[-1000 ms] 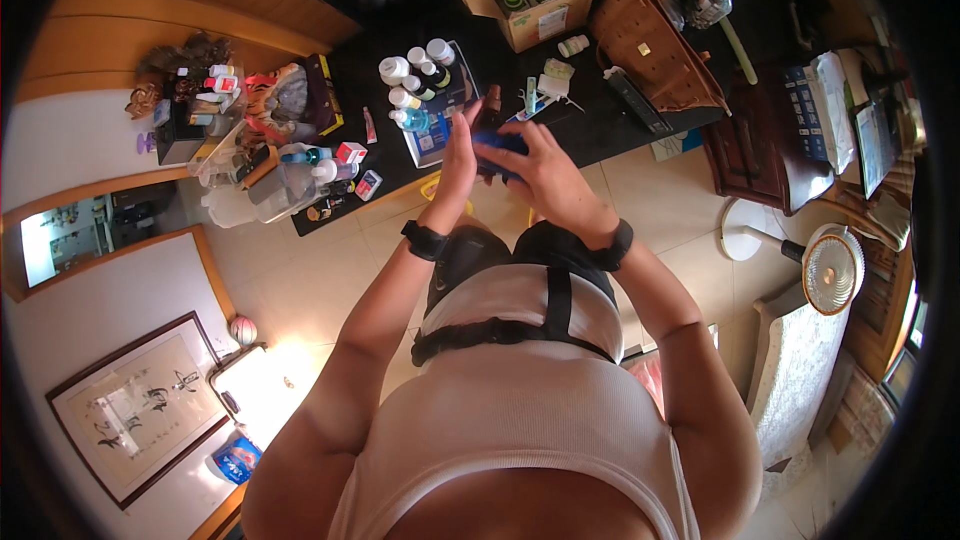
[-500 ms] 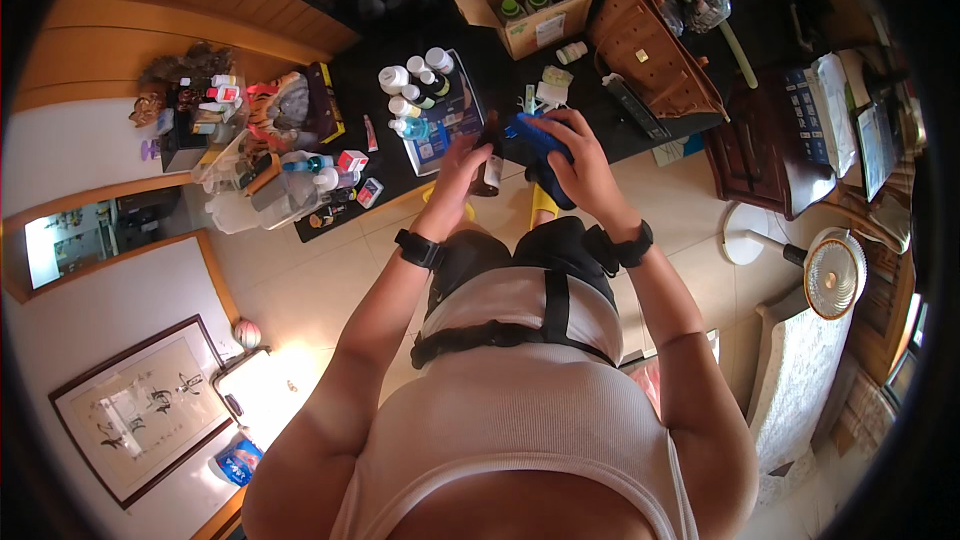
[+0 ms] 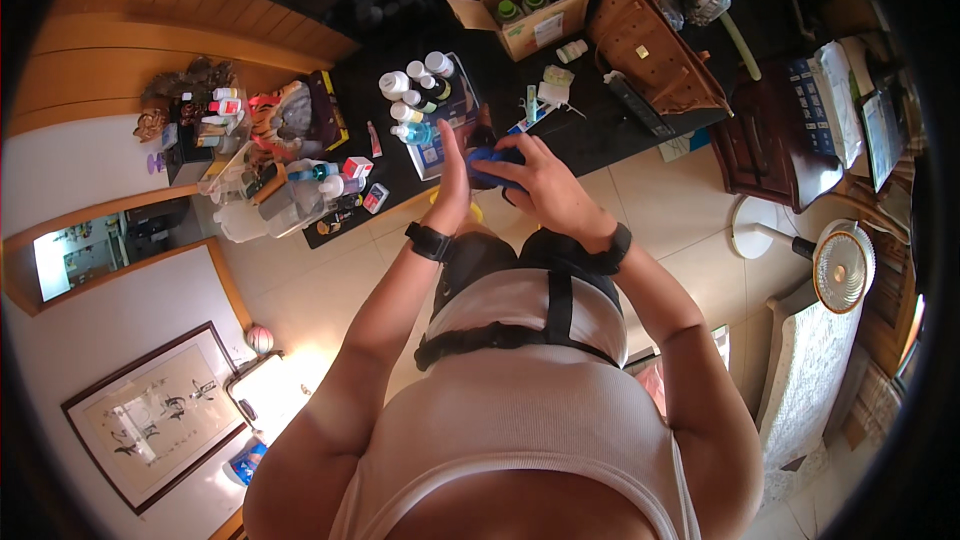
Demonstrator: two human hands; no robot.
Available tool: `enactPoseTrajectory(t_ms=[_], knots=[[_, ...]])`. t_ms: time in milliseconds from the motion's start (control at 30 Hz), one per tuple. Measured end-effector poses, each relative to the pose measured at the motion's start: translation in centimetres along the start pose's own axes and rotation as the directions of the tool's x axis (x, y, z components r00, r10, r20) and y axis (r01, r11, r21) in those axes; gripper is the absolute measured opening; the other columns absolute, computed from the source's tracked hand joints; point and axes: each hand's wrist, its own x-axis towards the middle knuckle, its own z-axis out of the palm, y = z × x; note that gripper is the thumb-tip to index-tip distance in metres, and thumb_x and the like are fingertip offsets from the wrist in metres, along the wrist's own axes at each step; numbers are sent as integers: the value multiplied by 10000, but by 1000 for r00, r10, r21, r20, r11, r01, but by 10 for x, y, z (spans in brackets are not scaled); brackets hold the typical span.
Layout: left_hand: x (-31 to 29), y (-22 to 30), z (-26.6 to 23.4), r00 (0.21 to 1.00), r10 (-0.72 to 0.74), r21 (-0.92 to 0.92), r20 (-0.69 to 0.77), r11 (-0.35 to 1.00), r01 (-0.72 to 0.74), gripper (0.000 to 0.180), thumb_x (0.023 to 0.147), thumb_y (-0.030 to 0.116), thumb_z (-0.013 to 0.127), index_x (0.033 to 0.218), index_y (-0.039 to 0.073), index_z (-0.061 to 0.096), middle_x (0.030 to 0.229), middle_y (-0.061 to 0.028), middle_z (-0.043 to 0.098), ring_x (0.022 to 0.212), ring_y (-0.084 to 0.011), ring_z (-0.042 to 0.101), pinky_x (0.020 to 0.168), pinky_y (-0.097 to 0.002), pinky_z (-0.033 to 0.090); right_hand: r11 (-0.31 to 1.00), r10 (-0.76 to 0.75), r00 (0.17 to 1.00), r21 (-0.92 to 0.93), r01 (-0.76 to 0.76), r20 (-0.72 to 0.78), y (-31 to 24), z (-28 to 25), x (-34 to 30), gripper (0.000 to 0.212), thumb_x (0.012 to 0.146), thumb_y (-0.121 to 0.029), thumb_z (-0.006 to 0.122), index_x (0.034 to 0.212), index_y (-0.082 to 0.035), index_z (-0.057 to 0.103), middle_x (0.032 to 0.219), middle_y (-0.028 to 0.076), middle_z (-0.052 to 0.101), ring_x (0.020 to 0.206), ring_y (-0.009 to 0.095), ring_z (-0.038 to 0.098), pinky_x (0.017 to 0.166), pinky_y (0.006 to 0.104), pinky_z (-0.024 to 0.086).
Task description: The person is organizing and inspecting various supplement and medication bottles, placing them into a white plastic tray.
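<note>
My left hand (image 3: 455, 178) is held upright on edge beside a dark brown bottle (image 3: 483, 130), gripping it, though the fingers on the far side are hidden. A blue cloth (image 3: 497, 171) is bunched in my right hand (image 3: 548, 190) and pressed against the bottle's lower part, which it mostly covers. Just beyond my left hand, a tray (image 3: 462, 105) on the black table holds several white-capped bottles (image 3: 416, 70) and a bottle of light blue liquid (image 3: 411, 132).
Past my right hand lie small packets (image 3: 555, 90), a white bottle (image 3: 572, 51) and a brown handbag (image 3: 655, 40). An open carton (image 3: 535, 30) contains green-capped bottles. At left, a clear bin (image 3: 270, 202) is crowded with bottles. A fan (image 3: 843, 265) stands at right.
My right hand has brought the cloth left and closer to me, onto the bottle. The cloth, hanging loose before, is now bunched around it. My left hand has shifted slightly left.
</note>
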Motion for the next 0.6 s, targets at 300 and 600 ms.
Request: enactPoseTrajectory(t_ms=[300,600], knots=[[5,6,-18,951,0,-32,309,999,10,416,999,414,484,1241,79,527,1140,-23,621,931,-139,632,758,-295,532,959,40,981,269,-91,191,10,-18,-25,407,756,19,561,1112,-120,701,1097,126,581,1044,335,570,942,382,470],[-5,7,-11,979,-75,-75,188,993,90,591,963,614,430,1217,100,570,1024,-12,640,859,-114,626,715,-250,508,974,175,963,176,-140,-206,21,-11,3,442,765,19,530,1177,-79,655,1148,169,562,1049,354,568,920,383,474]])
